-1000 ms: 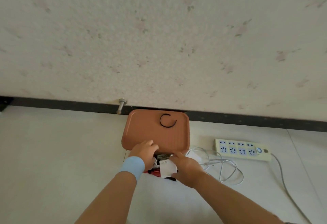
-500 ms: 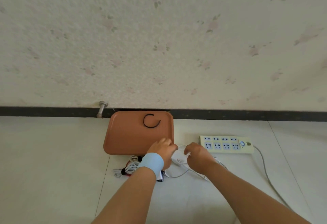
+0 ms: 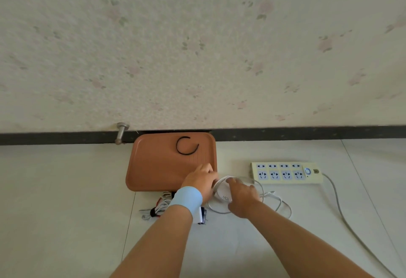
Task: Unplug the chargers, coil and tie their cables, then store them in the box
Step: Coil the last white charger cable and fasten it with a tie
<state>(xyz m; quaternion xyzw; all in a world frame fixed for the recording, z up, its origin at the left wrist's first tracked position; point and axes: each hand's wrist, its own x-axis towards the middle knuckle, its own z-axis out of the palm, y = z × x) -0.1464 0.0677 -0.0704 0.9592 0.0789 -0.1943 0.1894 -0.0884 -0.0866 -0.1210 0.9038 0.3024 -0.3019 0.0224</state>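
Left hand [image 3: 201, 177]: grip closed on the white cable [image 3: 272, 198], right of the tray [image 3: 153, 168].
Right hand [image 3: 241, 196]: fingers curled over the charger [image 3: 223, 193]; hold unclear.
Technique: wind even loops, keep tension.

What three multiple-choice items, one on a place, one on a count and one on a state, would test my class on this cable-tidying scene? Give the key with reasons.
1. Where does the black cable tie lie?
A. On the orange tray
B. On the power strip
C. On the bare floor

2. How many sockets does the power strip show?
A. Four
B. Six
C. Eight

3. What is plugged into the strip?
A. Two chargers
B. Nothing
C. One charger

Key:
1 A: the curled tie rests on the orange tray by the wall.
2 C: two rows of four.
3 B: every socket is bare; the left hand and right hand handle the white charger and its cable on the floor.
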